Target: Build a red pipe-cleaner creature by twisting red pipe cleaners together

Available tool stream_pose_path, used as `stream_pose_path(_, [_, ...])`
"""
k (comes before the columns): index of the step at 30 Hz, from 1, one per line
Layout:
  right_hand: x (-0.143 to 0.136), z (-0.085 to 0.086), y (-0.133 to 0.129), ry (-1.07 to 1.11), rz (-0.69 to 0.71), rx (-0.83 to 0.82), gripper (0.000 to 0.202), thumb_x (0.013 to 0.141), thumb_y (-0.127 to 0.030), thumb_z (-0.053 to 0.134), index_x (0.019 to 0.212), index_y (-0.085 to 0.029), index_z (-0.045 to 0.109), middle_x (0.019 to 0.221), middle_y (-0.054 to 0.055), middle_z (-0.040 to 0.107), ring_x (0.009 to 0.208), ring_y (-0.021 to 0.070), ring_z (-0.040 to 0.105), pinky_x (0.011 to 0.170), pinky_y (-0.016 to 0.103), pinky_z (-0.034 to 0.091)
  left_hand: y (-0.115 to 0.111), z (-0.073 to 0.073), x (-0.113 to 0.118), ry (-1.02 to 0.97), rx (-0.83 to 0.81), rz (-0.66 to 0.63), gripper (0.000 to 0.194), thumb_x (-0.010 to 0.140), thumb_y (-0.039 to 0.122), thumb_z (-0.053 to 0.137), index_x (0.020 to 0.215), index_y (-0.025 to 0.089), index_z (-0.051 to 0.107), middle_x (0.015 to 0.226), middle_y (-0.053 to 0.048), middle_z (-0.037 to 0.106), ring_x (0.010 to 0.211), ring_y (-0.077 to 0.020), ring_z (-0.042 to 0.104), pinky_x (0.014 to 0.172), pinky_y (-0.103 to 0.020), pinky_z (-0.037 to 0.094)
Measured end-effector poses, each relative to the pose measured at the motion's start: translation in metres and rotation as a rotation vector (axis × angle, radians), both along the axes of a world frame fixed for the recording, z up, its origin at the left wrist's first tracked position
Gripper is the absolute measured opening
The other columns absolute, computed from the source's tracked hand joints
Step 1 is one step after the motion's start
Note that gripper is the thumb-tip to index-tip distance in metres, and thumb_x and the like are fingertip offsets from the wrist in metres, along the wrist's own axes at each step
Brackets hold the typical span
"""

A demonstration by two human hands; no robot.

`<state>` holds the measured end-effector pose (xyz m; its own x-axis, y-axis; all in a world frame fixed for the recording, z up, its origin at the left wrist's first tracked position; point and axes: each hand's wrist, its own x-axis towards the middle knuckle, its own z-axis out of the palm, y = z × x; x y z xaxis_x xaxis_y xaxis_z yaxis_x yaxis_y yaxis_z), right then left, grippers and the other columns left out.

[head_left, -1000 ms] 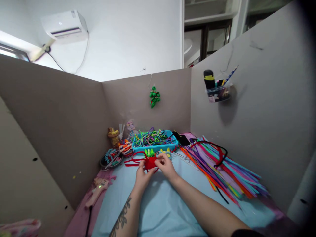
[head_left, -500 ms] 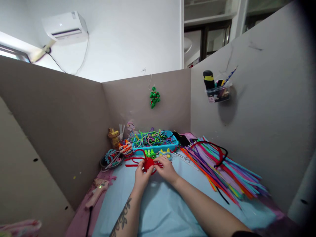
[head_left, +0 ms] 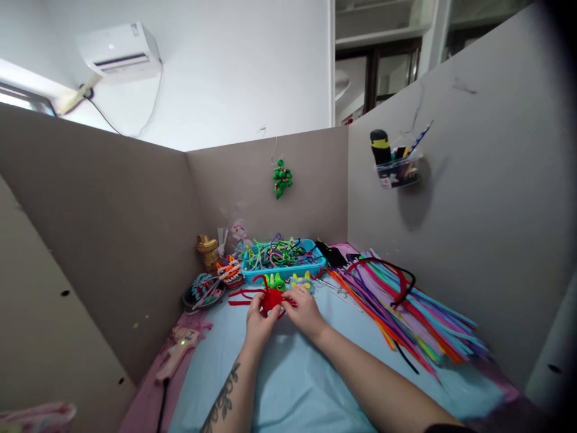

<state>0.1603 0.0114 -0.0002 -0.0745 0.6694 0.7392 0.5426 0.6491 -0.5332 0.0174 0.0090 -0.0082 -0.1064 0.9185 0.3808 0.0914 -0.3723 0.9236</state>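
Note:
Both hands meet over the blue cloth around a red pipe-cleaner piece (head_left: 271,300), a rounded woven body with a loose end sticking up. My left hand (head_left: 261,317) grips its left and near side between thumb and fingers. On the right side my right hand (head_left: 303,310) pinches the piece, and its fingertips partly hide what they hold. Several loose red pipe cleaners (head_left: 241,295) lie just left of the piece. Right behind it sit a green pipe-cleaner figure (head_left: 274,281) and a blue and yellow one (head_left: 301,280).
A blue tray (head_left: 283,273) of tangled pipe cleaners stands at the back. Long multicoloured pipe cleaners (head_left: 396,313) spread over the right side, with scissors (head_left: 336,286) beside them. At left are a dark bowl (head_left: 202,302), an orange-striped woven piece (head_left: 231,272) and a pink glue gun (head_left: 178,355).
The upright red end has shortened and shifted, now bending left above the piece. Both hands stay almost in place, still holding the red piece.

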Motion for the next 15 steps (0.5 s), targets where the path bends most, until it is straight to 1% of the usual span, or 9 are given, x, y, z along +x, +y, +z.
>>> stream_pose_path(3, [-0.0006, 0.0001, 0.0012, 0.035, 0.017, -0.011, 0.011, 0.076, -0.018, 0.055, 0.082, -0.021, 0.065, 0.080, 0.005, 0.066, 0.083, 0.0208, 0.055, 0.082, 0.037, 0.039, -0.0001, -0.0008, -0.0001, 0.032, 0.030, 0.058, 0.041, 0.061, 0.032, 0.069, 0.096, 0.016, 0.054, 0.095, -0.009, 0.063, 0.085, -0.0200, 0.062, 0.074, -0.029, 0.049])
stream_pose_path(6, [0.0017, 0.0015, 0.0041, 0.078, 0.027, -0.019, 0.014, 0.079, -0.018, 0.052, 0.081, -0.021, 0.066, 0.081, 0.005, 0.065, 0.082, 0.0200, 0.055, 0.081, 0.037, 0.039, 0.0004, -0.0017, -0.0004, 0.077, 0.069, 0.075, 0.041, 0.062, 0.031, 0.068, 0.097, 0.016, 0.053, 0.094, -0.009, 0.062, 0.083, -0.0195, 0.062, 0.073, -0.029, 0.048])
stream_pose_path(9, [0.0060, 0.0032, 0.0068, 0.117, 0.003, -0.001, 0.017, 0.080, -0.018, 0.050, 0.082, -0.021, 0.066, 0.081, 0.006, 0.064, 0.083, 0.0200, 0.055, 0.078, 0.036, 0.041, 0.0006, -0.0021, -0.0005, 0.082, 0.076, 0.088, 0.040, 0.063, 0.031, 0.068, 0.097, 0.016, 0.053, 0.095, -0.009, 0.062, 0.085, -0.0198, 0.061, 0.074, -0.030, 0.048])
stream_pose_path(15, [0.0067, 0.0046, 0.0043, 0.038, 0.005, 0.040, 0.015, 0.077, -0.019, 0.054, 0.086, -0.022, 0.066, 0.085, 0.006, 0.063, 0.088, 0.0214, 0.053, 0.082, 0.038, 0.040, -0.0021, 0.0035, -0.0006, 0.121, 0.131, 0.142, 0.039, 0.062, 0.032, 0.068, 0.095, 0.017, 0.054, 0.095, -0.008, 0.061, 0.088, -0.0207, 0.059, 0.075, -0.030, 0.047])
